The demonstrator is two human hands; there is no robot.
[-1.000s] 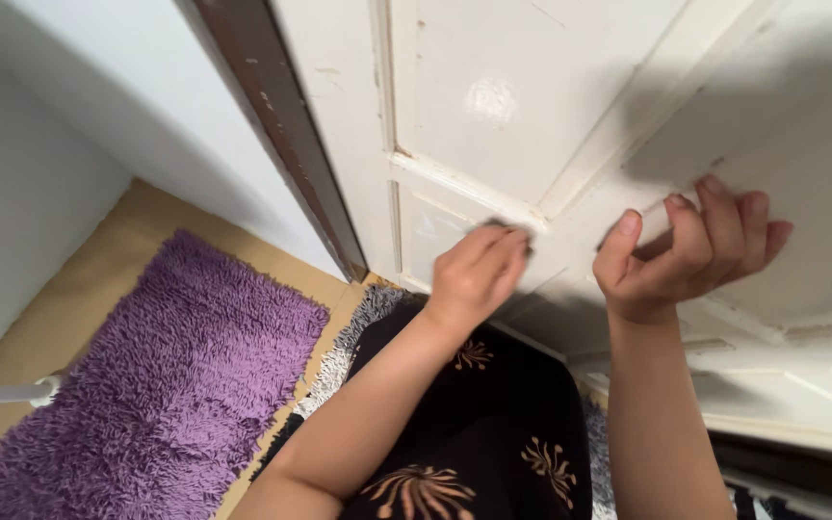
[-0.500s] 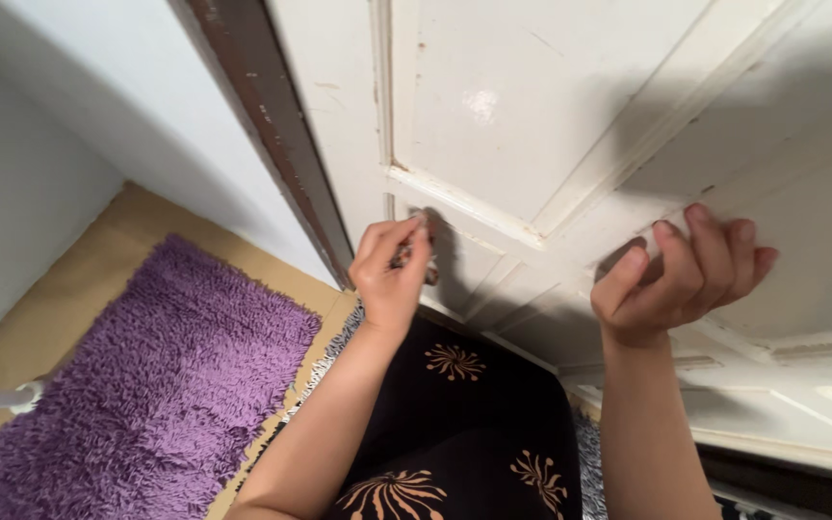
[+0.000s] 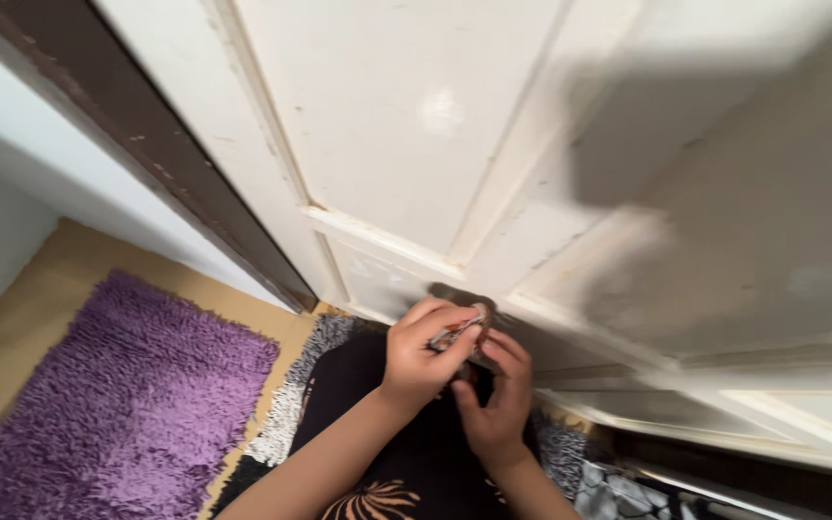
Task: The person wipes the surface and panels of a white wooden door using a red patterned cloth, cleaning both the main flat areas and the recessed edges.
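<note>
At the left edge of the floor lies a purple shaggy rug, well apart from the hands. The left hand pinches a small brownish object, too blurred to identify, and the right hand cups just under it, fingers curled, both hands together. The object sits against the lower panel of the white door, above the dark patterned garment; no container is visible.

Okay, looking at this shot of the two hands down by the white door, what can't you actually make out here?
Head view only:
- The small thing pinched in the left hand: mostly covered by fingers and blurred, so its kind is unclear.
- The right hand: whether it grips that thing or only touches it is hidden behind the left hand.
- The white door: top and right side cut off by the frame.
- The purple rug: cut off at the bottom edge.
</note>
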